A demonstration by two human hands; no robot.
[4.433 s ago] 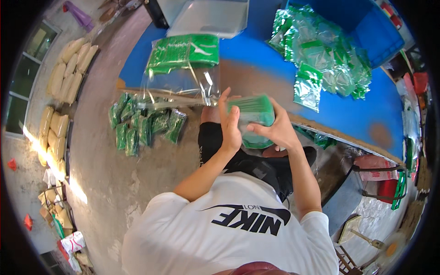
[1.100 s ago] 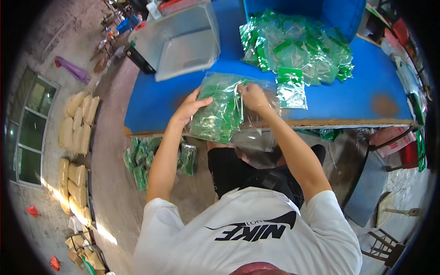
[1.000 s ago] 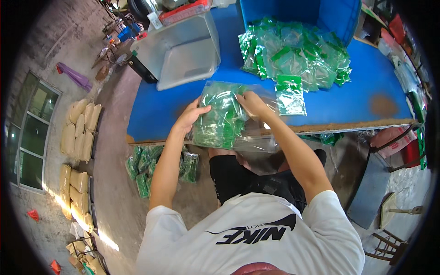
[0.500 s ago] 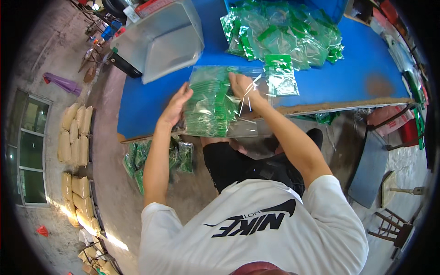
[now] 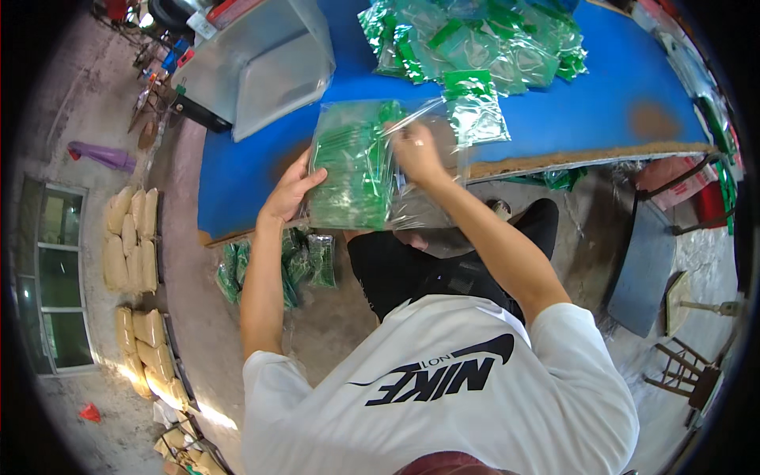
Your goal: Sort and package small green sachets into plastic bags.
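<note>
A large clear plastic bag [image 5: 423, 207] lies at the front edge of the blue table, with a stack of green-and-clear packets [image 5: 348, 170] inside its left part. My left hand [image 5: 291, 190] grips the bag's left side, thumb on top and fingers partly hidden beneath. Over the loose right part of the bag, my right hand [image 5: 417, 154] is closed with curled fingers on the film beside the stack; its fingertips are slightly blurred. A single green-topped packet [image 5: 475, 107] rests just beyond my right hand.
A heap of green-and-clear packets [image 5: 491, 43] covers the table's [image 5: 570, 119] far side. A translucent bin [image 5: 285, 79] lies on its side at far left. Filled green bags [image 5: 309, 265] sit on the floor below. A blue-grey bench [image 5: 643, 265] stands at right.
My right hand has shifted slightly down and left along the film, its fingers more curled. The bag's right part has been drawn up differently. My left hand keeps its hold; the view has shifted slightly.
</note>
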